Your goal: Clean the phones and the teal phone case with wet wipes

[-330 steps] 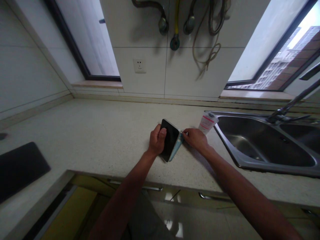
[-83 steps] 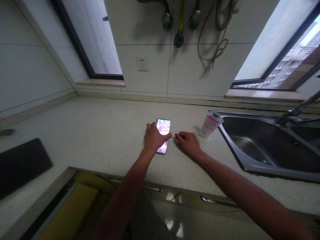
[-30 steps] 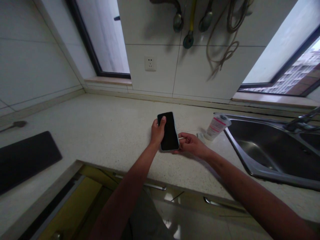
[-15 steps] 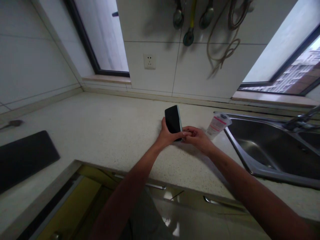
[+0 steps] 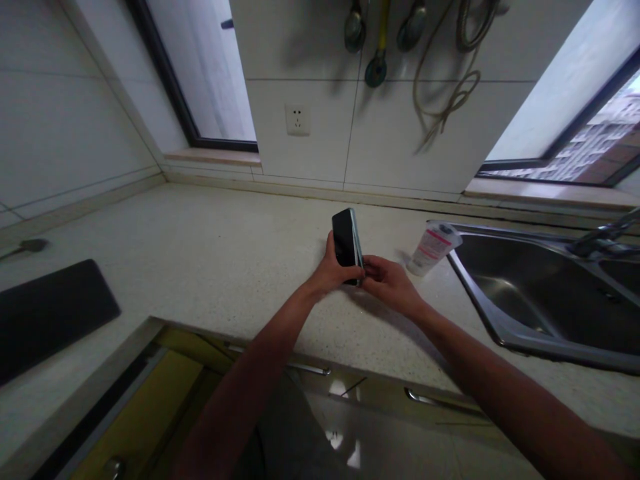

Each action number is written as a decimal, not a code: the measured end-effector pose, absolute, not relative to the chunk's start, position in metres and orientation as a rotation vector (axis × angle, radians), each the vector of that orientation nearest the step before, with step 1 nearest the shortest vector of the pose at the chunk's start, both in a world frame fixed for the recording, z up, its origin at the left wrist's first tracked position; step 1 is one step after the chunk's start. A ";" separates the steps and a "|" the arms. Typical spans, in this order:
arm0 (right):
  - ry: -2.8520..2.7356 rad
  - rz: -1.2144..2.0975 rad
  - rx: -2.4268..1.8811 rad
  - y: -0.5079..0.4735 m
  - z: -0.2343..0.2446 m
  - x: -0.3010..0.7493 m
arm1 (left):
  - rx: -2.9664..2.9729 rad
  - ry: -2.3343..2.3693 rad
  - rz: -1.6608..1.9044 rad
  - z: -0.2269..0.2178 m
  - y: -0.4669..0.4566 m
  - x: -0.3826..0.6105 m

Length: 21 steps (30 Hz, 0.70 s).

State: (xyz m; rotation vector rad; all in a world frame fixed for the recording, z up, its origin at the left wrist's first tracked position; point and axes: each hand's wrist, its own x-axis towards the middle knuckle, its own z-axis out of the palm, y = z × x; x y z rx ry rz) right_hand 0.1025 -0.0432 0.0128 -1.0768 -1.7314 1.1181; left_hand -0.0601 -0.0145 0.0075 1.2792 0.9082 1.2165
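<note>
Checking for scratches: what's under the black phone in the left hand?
The left hand supports the phone from beneath; its black face shows, but the face against the palm is hidden.

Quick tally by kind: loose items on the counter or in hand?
Phones: 1 (phone in the left hand, right hand at its edge)
Tubes: 1 (white tube with pink label)
Pads: 1 (dark flat pad)
Small items: 1 (small spoon-shaped item)
Total: 4
</note>
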 end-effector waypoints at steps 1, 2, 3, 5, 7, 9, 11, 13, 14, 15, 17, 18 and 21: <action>-1.779 1.030 -1.094 -0.045 0.013 0.101 | 1.255 0.861 1.179 0.008 -0.015 -0.060; -1.829 0.937 -1.111 -0.047 0.012 0.101 | 1.229 0.818 1.144 0.008 -0.015 -0.061; -1.881 0.836 -1.130 -0.049 0.012 0.100 | 1.208 0.790 1.117 0.009 -0.016 -0.061; -1.985 0.597 -1.188 -0.053 0.011 0.098 | 1.165 0.798 1.092 0.011 -0.018 -0.060; -2.068 0.328 -1.258 -0.054 0.009 0.097 | 1.089 0.819 1.093 0.012 -0.020 -0.058; -2.122 0.119 -1.276 -0.052 0.006 0.096 | 0.994 0.803 1.101 0.014 -0.020 -0.057; -2.154 0.015 -1.220 -0.048 0.002 0.095 | 0.906 0.743 1.119 0.014 -0.019 -0.056; -2.179 -0.010 -1.138 -0.042 -0.002 0.096 | 0.845 0.664 1.140 0.013 -0.016 -0.057; -2.190 -0.006 -1.109 -0.039 -0.003 0.097 | 0.830 0.630 1.149 0.013 -0.015 -0.058; -2.202 0.005 -1.093 -0.037 -0.005 0.098 | 0.825 0.606 1.151 0.012 -0.014 -0.059; -2.242 0.040 -1.093 -0.034 -0.006 0.101 | 0.834 0.591 1.141 0.010 -0.013 -0.060; -2.270 0.060 -1.099 -0.033 -0.005 0.102 | 0.839 0.596 1.132 0.009 -0.013 -0.061; -2.363 0.113 -1.076 -0.032 -0.001 0.105 | 0.818 0.596 1.096 0.009 -0.013 -0.065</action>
